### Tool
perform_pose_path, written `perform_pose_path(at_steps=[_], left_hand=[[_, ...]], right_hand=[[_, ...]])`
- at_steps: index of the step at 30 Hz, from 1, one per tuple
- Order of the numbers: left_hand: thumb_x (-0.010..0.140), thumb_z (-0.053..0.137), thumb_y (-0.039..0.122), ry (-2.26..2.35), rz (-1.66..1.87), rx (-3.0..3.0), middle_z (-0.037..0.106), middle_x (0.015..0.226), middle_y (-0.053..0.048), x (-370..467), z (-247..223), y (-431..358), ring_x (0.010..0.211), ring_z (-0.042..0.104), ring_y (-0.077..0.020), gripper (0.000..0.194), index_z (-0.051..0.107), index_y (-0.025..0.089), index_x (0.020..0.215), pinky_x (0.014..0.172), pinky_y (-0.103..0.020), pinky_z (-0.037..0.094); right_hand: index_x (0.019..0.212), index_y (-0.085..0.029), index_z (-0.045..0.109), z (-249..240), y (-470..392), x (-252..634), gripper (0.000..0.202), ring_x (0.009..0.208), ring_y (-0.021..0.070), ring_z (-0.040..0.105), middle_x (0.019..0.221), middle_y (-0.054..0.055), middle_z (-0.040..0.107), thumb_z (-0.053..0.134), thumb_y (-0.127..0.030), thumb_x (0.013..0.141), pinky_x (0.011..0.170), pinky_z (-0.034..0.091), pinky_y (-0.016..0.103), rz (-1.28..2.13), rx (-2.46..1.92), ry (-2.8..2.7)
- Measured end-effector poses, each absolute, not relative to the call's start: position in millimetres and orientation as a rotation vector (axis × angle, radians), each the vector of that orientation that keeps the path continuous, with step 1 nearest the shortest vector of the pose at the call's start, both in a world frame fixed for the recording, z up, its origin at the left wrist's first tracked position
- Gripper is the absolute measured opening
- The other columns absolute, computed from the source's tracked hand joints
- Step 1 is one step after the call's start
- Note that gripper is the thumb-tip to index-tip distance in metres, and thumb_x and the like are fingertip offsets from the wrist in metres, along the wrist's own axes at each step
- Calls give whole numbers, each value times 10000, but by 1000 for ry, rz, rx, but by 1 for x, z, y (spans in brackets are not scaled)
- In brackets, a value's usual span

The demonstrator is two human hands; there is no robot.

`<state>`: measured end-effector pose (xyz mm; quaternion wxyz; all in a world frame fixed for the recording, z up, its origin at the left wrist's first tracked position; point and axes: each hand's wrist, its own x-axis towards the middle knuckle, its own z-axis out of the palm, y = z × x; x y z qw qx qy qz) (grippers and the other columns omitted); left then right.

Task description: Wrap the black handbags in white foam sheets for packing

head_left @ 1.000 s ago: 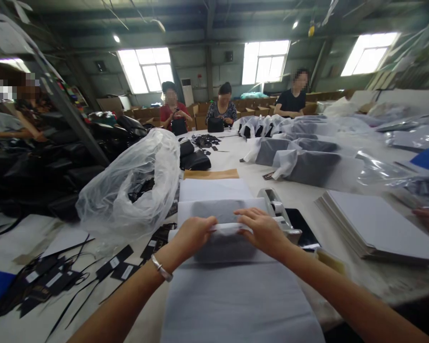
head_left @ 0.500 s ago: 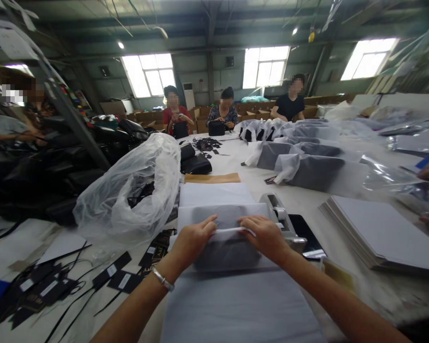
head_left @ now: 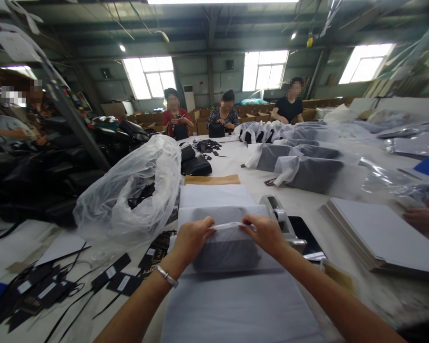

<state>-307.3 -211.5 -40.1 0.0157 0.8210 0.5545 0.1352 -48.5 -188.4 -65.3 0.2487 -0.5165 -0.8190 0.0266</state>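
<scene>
A dark, box-shaped item (head_left: 225, 253) lies in front of me, covered by thin white tissue paper (head_left: 232, 236) through which its dark colour shows. My left hand (head_left: 196, 236) pinches the folded upper edge of the tissue on the left. On the right, my right hand (head_left: 262, 231) pinches the same fold between thumb and fingers. Between the hands the fold runs nearly straight across the item. More white sheets (head_left: 236, 305) lie flat beneath it, toward me. A grey tape dispenser (head_left: 284, 224) stands just beyond my right hand.
Left are a clear plastic bag (head_left: 128, 190), black hang tags (head_left: 121, 281) with cords and heaped black bags (head_left: 28, 176). Right are a dark phone-like slab (head_left: 305, 236), stacked white boards (head_left: 382, 233) and tissue-wrapped items (head_left: 307, 171). Co-workers (head_left: 223, 114) sit across the table; another person's hand (head_left: 425, 216) shows at right.
The pinched tissue edge has risen slightly, and my fingers have drawn into a tighter pinch on it. At the right, the other person's hand has moved down.
</scene>
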Motion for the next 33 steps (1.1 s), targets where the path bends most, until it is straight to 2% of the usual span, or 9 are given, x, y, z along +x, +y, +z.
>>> perform_pose_path(at_steps=[7, 9, 11, 13, 16, 18, 22, 26, 33], left_hand=[[978, 510, 340, 1852, 490, 2490, 755, 1029, -54, -306, -44, -206, 901, 721, -226, 307, 568, 262, 1269, 715, -290, 501], [977, 501, 268, 1877, 530, 2559, 739, 1089, -75, -306, -42, -205, 962, 705, -232, 317, 568, 238, 1285, 841, -341, 519], [971, 478, 179, 1886, 644, 2678, 688, 1230, -100, -302, -41, -208, 1141, 639, -252, 355, 560, 220, 1314, 1049, -435, 435], [968, 435, 119, 1818, 756, 2799, 624, 1347, -100, -292, -43, -217, 1276, 551, -252, 399, 555, 219, 1335, 1161, -478, 323], [974, 425, 130, 1563, 661, 2899, 636, 1340, -87, -273, -56, -233, 1248, 583, -231, 369, 600, 218, 1286, 1115, -425, 419], [976, 450, 167, 1501, 532, 2880, 619, 1364, -85, -262, -67, -240, 1260, 577, -249, 341, 607, 214, 1275, 1075, -450, 465], [984, 462, 217, 1624, 440, 2762, 469, 1505, -67, -255, -81, -241, 1391, 432, -295, 395, 525, 262, 1371, 1098, -600, 390], [970, 499, 257, 1673, 411, 2704, 401, 1548, -44, -258, -79, -238, 1442, 334, -335, 420, 517, 335, 1382, 1088, -664, 342], [965, 500, 257, 1666, 415, 2703, 409, 1542, -50, -259, -78, -237, 1441, 336, -334, 416, 533, 319, 1375, 1086, -662, 332]], right_hand=[[947, -260, 628, -65, -184, -50, 142, 818, 211, 698, 882, -11, 735, 596, -397, 925, 694, 449, 296, 217, -1454, -2128], [988, -262, 622, -64, -184, -50, 136, 833, 216, 702, 885, -15, 738, 618, -372, 908, 703, 456, 303, 248, -1471, -2106], [1014, -262, 616, -64, -183, -50, 150, 821, 216, 704, 875, -19, 740, 626, -358, 899, 699, 459, 307, 264, -1479, -2098], [1028, -265, 612, -65, -182, -51, 161, 810, 215, 704, 872, -23, 742, 625, -359, 898, 686, 459, 308, 264, -1483, -2102], [1052, -267, 606, -66, -179, -51, 172, 796, 214, 704, 869, -22, 744, 615, -351, 902, 667, 465, 309, 243, -1500, -2113], [1094, -261, 601, -64, -177, -47, 192, 812, 221, 704, 907, -6, 747, 599, -297, 906, 686, 482, 322, 183, -1518, -2132], [1199, -224, 599, -60, -179, -15, 293, 1019, 275, 663, 1157, 78, 701, 557, -236, 909, 861, 504, 407, -78, -1571, -2071], [1112, -191, 666, -69, -195, 41, 301, 1232, 302, 543, 1292, 125, 627, 567, -381, 899, 1056, 420, 478, -158, -1652, -1811], [835, -229, 791, -90, -224, 79, 379, 1276, 320, 532, 1323, 124, 622, 575, -539, 855, 1085, 384, 508, 444, -1820, -1575]])
